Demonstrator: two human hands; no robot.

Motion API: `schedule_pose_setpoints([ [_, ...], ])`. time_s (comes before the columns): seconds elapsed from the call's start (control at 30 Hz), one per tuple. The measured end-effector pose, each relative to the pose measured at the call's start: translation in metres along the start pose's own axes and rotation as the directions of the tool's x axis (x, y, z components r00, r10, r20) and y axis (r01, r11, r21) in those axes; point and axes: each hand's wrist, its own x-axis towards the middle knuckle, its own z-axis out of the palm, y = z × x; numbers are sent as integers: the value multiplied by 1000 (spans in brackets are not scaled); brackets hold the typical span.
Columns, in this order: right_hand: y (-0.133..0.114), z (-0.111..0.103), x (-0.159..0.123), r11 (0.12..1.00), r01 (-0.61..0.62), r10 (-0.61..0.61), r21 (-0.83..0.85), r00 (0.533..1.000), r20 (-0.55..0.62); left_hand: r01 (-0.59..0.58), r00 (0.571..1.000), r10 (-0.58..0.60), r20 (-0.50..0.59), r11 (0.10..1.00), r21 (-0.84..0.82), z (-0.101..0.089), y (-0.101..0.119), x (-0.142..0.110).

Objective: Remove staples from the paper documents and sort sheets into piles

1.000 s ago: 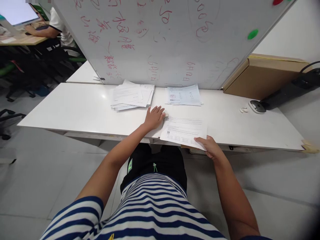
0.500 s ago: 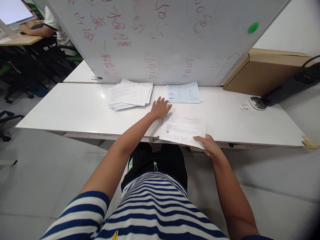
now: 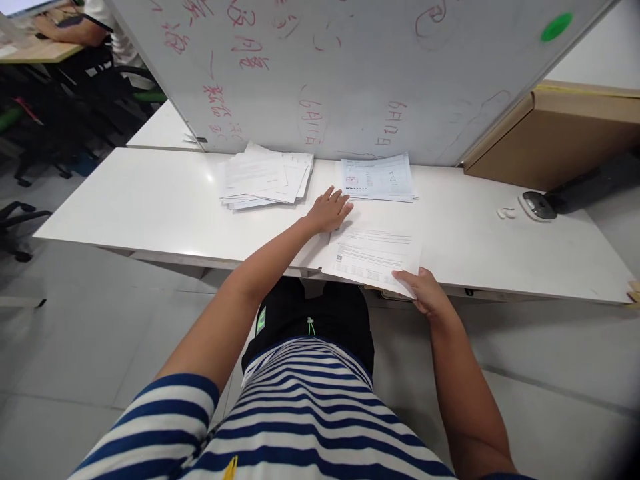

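Note:
A printed sheet of paper [image 3: 375, 253] lies at the front edge of the white table, its near right corner hanging over. My right hand [image 3: 426, 291] pinches that corner, thumb on top and fingers underneath. My left hand [image 3: 330, 210] rests with spread fingers at the sheet's far left corner. Just beyond lies a bluish printed stack of papers [image 3: 377, 177] with a red round stamp, near the left fingertips. To the left of my left hand is a loose, uneven pile of white papers [image 3: 265, 175].
A whiteboard [image 3: 360, 73] with red writing stands along the table's [image 3: 165, 207] back. On the right are a cardboard box [image 3: 560, 140], a dark computer mouse [image 3: 538, 206] and a small white object [image 3: 507, 213]. A person's arm [image 3: 75, 32] shows at another desk, upper left.
The view has shifted slightly, so table and whiteboard sit a little differently in the picture. Both hands keep about the same place on the sheet.

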Motion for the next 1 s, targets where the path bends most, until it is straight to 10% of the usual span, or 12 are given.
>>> schedule_pose_setpoints([
  [0.53,4,1,3,999,36,-38,-39,998,-51,-37,999,36,10,995,95,8,2,7],
  [0.67,1,5,1,997,52,-52,-48,999,-5,-68,981,49,-189,993,-96,-3,3,-5],
  [0.83,2,2,0,996,54,-54,-64,999,4,-125,849,-27,-528,960,-249,-13,5,-43],
  [1.0,7,-14,-8,966,221,-246,-132,942,-229,56,838,-141,-526,983,-175,8,-18,-97],
])
